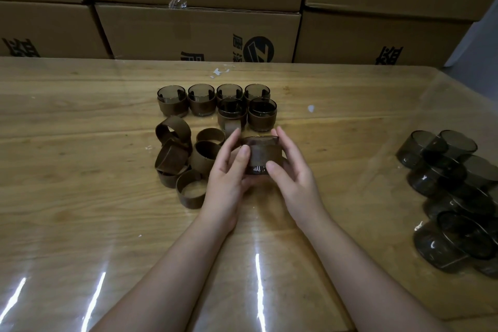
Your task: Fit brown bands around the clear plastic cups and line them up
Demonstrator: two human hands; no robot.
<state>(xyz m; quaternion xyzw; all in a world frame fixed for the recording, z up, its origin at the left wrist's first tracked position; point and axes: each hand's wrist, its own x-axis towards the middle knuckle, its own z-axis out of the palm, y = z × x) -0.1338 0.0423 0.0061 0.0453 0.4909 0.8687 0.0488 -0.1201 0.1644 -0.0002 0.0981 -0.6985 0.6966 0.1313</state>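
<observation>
- Head view: the left hand [229, 170] and the right hand [293, 170] hold one clear plastic cup [260, 139] between them. Thumbs press its near side and fingers curl round the far side, so neither hand is free.
- A brown band [265, 155] sits round this held cup and covers most of its wall. The rim shows above the band and a strip of clear base below it.
- The cup looks light, thin-walled and slick where bare, so a hard squeeze may flex it. The band looks soft and offers more grip. The banded wall, taken from opposite sides, seems the best hold.
- Just behind the held cup stand six banded cups [200, 101], upright: four in a back row and two in front of that row's right end.
- Left of the held cup lie the loose bands [175, 153] in a heap, some standing and some tipped on edge.
- Well to the right of the held cup, the bare cups [444, 170] are piled on their sides.
- Under the held cup is a wooden table [80, 116] with a glossy cover; far behind it are stacked cardboard boxes [199, 32].
</observation>
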